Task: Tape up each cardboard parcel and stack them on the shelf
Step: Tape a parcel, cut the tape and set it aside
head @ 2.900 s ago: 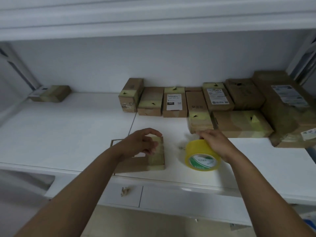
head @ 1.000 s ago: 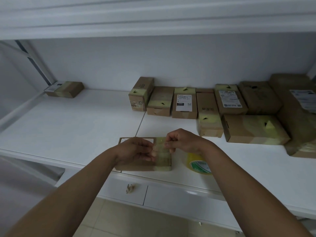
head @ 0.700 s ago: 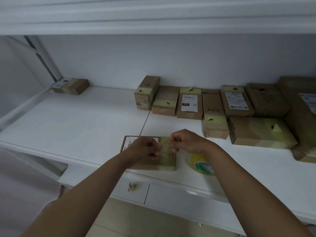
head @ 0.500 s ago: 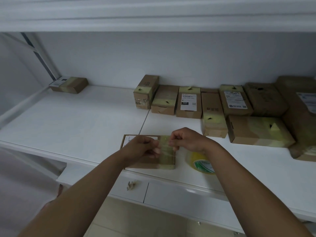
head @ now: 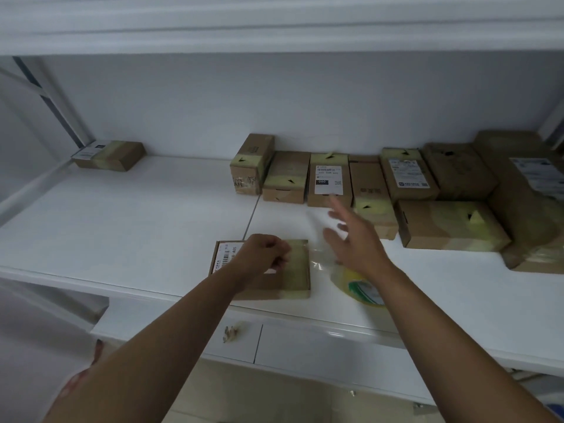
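Observation:
A flat cardboard parcel [head: 294,270] with a white label and a yellowish tape band lies near the front edge of the white shelf [head: 122,227]. My left hand [head: 264,254] rests on top of it with curled fingers pinching at the tape. My right hand [head: 354,236] hovers to the parcel's right, fingers spread and blurred, holding nothing. Under my right wrist lies the yellow tape roll [head: 357,285] on the shelf, partly hidden. A clear strip of tape [head: 319,257] shows between parcel and roll.
A row of taped parcels [head: 328,178] stands along the back wall from the middle to the right, with larger boxes [head: 448,224] in front at the right. One parcel [head: 111,155] sits alone at the back left. An upper shelf board runs overhead.
My right hand let go of the tape end at the parcel and swung up and to the right with fingers spread. My left hand stays on the parcel.

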### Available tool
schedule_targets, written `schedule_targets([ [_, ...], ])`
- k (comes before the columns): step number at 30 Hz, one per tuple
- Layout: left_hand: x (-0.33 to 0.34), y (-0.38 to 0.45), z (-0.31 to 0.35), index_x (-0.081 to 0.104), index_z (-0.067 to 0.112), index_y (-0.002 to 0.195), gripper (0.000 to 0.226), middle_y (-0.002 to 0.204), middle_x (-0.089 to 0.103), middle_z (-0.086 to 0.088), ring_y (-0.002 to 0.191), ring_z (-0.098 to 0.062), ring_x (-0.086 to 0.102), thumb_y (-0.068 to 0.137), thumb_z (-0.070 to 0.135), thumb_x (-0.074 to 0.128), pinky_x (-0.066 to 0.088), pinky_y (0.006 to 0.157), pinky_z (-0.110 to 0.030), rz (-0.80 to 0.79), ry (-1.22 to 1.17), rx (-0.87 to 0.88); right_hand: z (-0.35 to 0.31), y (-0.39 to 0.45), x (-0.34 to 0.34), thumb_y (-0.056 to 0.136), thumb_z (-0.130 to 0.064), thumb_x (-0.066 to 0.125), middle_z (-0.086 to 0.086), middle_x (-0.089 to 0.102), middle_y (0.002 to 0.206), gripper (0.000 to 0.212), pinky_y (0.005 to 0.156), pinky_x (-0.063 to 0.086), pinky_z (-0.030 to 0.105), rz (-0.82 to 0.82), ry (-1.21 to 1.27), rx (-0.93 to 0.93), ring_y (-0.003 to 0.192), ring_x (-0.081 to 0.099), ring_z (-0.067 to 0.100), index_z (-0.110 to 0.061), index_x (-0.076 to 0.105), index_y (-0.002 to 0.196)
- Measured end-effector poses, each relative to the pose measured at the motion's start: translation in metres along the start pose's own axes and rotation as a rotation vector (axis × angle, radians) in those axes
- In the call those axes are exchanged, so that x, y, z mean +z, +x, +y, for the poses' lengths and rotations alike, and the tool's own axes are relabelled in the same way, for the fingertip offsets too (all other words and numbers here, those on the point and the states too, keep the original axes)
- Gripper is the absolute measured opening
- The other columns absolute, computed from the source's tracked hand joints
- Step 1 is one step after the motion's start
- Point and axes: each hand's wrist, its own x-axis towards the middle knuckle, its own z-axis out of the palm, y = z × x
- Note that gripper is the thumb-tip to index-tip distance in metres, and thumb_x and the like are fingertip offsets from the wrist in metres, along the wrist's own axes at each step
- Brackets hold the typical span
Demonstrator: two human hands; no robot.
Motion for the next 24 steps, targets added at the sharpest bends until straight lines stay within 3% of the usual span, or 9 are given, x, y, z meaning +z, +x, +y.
schedule_targets([
  [1, -0.001, 0.002, -0.001, 0.069, 0.001, 0.085, 0.019, 0.063, 0.065, 0.001, 0.057, -0.009, 0.06, 0.099, 0.008, 0.058, 0.052, 0.058, -0.02, 0.017, 0.006, -0.015, 0.005, -0.001, -0.008, 0.097, -0.031, 0.056, -0.003, 0.049, 0.147, 0.064, 0.106, 0.043, 0.038, 0.055, -0.01, 0.051, 0.124, 0.054, 0.013, -0.03, 0.029, 0.154],
  [3, -0.005, 0.007, -0.003, 0.068, 0.0, 0.082, 0.021, 0.059, 0.064, 0.001, 0.053, -0.008, 0.059, 0.098, 0.005, 0.056, 0.05, 0.054, -0.019, 0.042, 0.032, -0.031, 0.014, -0.007, -0.025, 0.097, -0.038, 0.054, -0.002, 0.052, 0.143, 0.051, 0.101, 0.044, 0.036, 0.031, -0.206, 0.151, 0.128, 0.051, 0.017, -0.026, 0.044, 0.146],
  [6, -0.015, 0.018, -0.007, 0.07, -0.004, 0.088, 0.02, 0.063, 0.065, -0.004, 0.056, -0.012, 0.057, 0.098, 0.007, 0.056, 0.047, 0.052, -0.02, 0.055, 0.075, -0.034, 0.023, -0.024, -0.031, 0.095, -0.054, 0.05, -0.003, 0.066, 0.092, 0.035, 0.072, 0.044, 0.031, -0.183, -0.354, 0.34, 0.091, 0.062, 0.019, -0.024, 0.067, 0.092],
  [9, -0.019, 0.029, -0.009, 0.07, -0.001, 0.086, 0.018, 0.068, 0.064, -0.006, 0.058, -0.014, 0.056, 0.097, 0.007, 0.059, 0.046, 0.053, -0.021, 0.065, 0.146, -0.02, 0.023, -0.034, -0.027, 0.098, -0.05, 0.05, 0.001, 0.051, 0.064, 0.053, 0.064, 0.037, 0.033, -0.145, -0.11, 0.44, 0.068, 0.055, 0.021, -0.015, 0.048, 0.059],
  [14, -0.023, 0.044, -0.009, 0.071, 0.018, 0.073, 0.029, 0.087, 0.072, -0.003, 0.075, -0.017, 0.063, 0.093, 0.002, 0.058, 0.053, 0.071, -0.033, -0.03, 0.26, 0.071, -0.001, -0.048, -0.031, 0.097, -0.05, 0.053, 0.013, 0.063, 0.081, 0.052, 0.072, 0.046, 0.036, -0.072, 0.006, 0.557, 0.08, 0.064, 0.027, -0.002, 0.064, 0.081],
  [16, -0.025, 0.049, -0.005, 0.071, 0.006, 0.075, 0.023, 0.087, 0.071, -0.007, 0.076, -0.018, 0.063, 0.091, -0.002, 0.056, 0.054, 0.076, -0.037, -0.08, 0.271, 0.119, -0.012, -0.053, -0.026, 0.096, -0.051, 0.053, 0.019, 0.065, 0.089, 0.058, 0.072, 0.045, 0.036, -0.054, -0.006, 0.591, 0.082, 0.064, 0.028, 0.005, 0.066, 0.096],
  [18, -0.029, 0.055, -0.003, 0.066, -0.014, 0.086, 0.016, 0.072, 0.067, 0.001, 0.063, -0.009, 0.061, 0.088, -0.009, 0.051, 0.054, 0.067, -0.03, -0.114, 0.249, 0.123, -0.024, -0.056, -0.021, 0.096, -0.051, 0.053, 0.024, 0.063, 0.087, 0.061, 0.07, 0.043, 0.035, -0.022, -0.011, 0.614, 0.076, 0.06, 0.026, 0.009, 0.063, 0.096],
  [20, -0.039, 0.061, -0.002, 0.064, -0.017, 0.087, 0.015, 0.064, 0.064, 0.007, 0.052, -0.004, 0.057, 0.086, -0.015, 0.049, 0.047, 0.054, -0.019, -0.192, 0.204, 0.094, -0.038, -0.059, -0.015, 0.095, -0.051, 0.054, 0.02, 0.057, 0.073, 0.061, 0.069, 0.042, 0.035, 0.007, 0.005, 0.643, 0.071, 0.057, 0.025, 0.008, 0.061, 0.084],
  [24, -0.056, 0.068, 0.005, 0.065, 0.005, 0.075, 0.024, 0.08, 0.072, -0.001, 0.053, -0.008, 0.051, 0.086, -0.009, 0.049, 0.036, 0.047, -0.02, -0.382, 0.314, 0.133, -0.064, -0.07, 0.001, 0.097, -0.047, 0.053, 0.013, 0.066, 0.075, 0.049, 0.074, 0.049, 0.038, 0.093, 0.014, 0.713, 0.077, 0.064, 0.028, -0.004, 0.07, 0.082],
])
